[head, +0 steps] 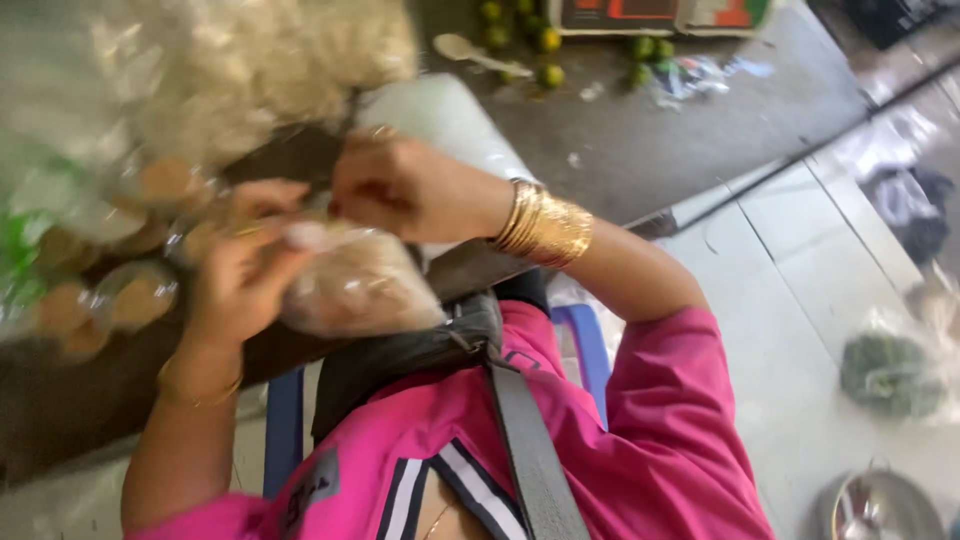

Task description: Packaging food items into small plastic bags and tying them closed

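Observation:
A small clear plastic bag point(355, 285) filled with pale brownish food hangs between both hands at chest height. My left hand point(240, 275) grips the bag's twisted neck from the left. My right hand point(400, 185), with gold bangles at the wrist, pinches the top of the same bag from above. The view is blurred, so the exact finger positions are unclear.
Several filled clear bags point(110, 290) lie on the dark counter point(60, 400) at left, under a large bag of pale pieces point(260, 60). Small green limes point(545, 45) sit on the grey surface behind. A bagged green vegetable point(885, 370) and a metal pot point(880, 505) are at right.

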